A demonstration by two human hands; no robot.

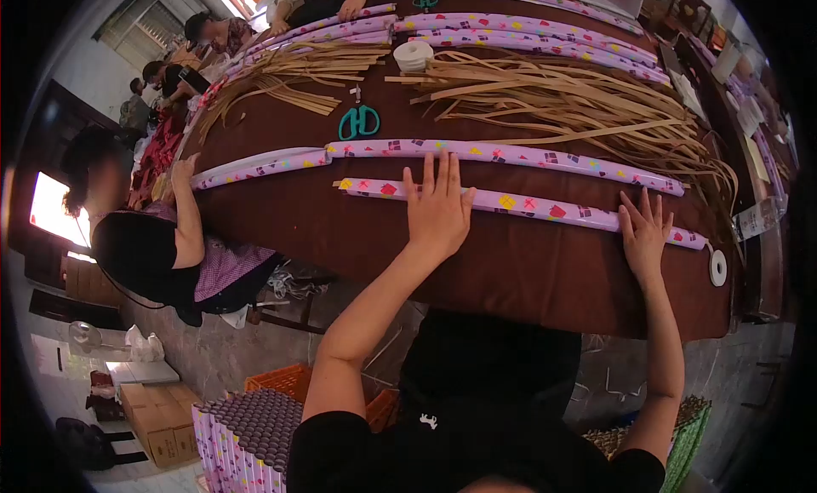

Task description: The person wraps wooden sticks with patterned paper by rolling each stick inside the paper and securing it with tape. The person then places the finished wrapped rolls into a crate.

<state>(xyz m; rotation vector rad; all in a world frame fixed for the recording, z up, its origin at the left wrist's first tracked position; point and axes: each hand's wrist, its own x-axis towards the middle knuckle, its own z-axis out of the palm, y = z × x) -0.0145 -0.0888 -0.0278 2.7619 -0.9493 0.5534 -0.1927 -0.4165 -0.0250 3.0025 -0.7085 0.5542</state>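
A long purple patterned tube lies across the brown tablecloth near the front edge. My left hand rests on its left part with fingers spread, fingertips reaching the second tube behind. Near the right end, my right hand lies on the same tube, fingers apart. Behind it, another purple wrapped tube runs parallel and meets a further wrapped length at its left end. A small white tape roll sits by the front tube's right end.
Green-handled scissors, a white roll and bundles of tan strips lie farther back, before more wrapped tubes. A co-worker sits at the left; others are around the far side. Many upright tubes stand below left.
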